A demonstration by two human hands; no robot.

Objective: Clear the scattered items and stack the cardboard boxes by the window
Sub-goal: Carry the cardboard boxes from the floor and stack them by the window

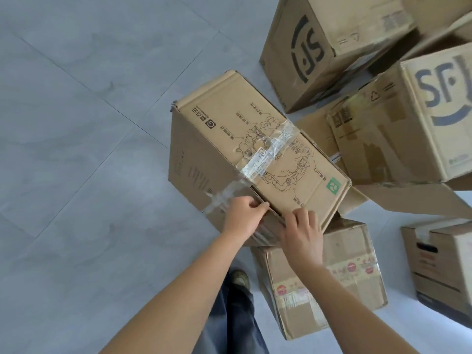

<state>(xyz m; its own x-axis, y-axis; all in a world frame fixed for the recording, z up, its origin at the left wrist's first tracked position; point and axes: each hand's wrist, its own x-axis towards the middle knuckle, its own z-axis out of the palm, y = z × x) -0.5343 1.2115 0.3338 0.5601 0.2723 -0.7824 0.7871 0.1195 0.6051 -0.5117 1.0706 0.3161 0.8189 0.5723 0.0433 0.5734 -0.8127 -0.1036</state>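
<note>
— We're curling our left hand (pixel 245 218) and right hand (pixel 302 233) round the near edge of the tilted box (pixel 255 139), just above the low box (pixel 332 284).

— Its tape (pixel 265 154) is hanging loose; we're risking a flap giving way and the box sliding into the SF boxes (pixel 398 129) behind it.

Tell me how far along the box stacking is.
Done: nothing clearly; no tidy stack or window is in view. In hand: the left grip and right grip hold the near edge of the printed box, tilted and seemingly propped on the stickered box. Left: setting it square, then stacking the upper SF box, the right SF box and the handled box.
</note>
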